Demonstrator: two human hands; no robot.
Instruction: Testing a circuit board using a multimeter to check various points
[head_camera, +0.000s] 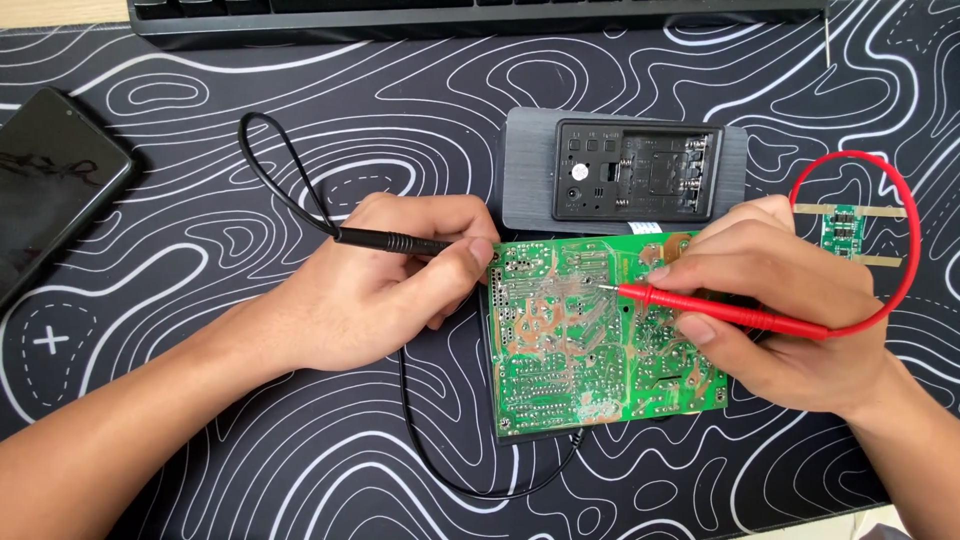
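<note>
Circuit board (590, 335) between hands, left hand (375, 280) at edge, right hand (775, 300) over it

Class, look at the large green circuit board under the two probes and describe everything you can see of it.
The green circuit board lies flat, solder side up, on the black patterned mat. It is roughly rectangular, with silvery solder joints and copper areas. The red probe, in the right hand, touches its middle; the left hand holds the black probe at its left edge.
</note>
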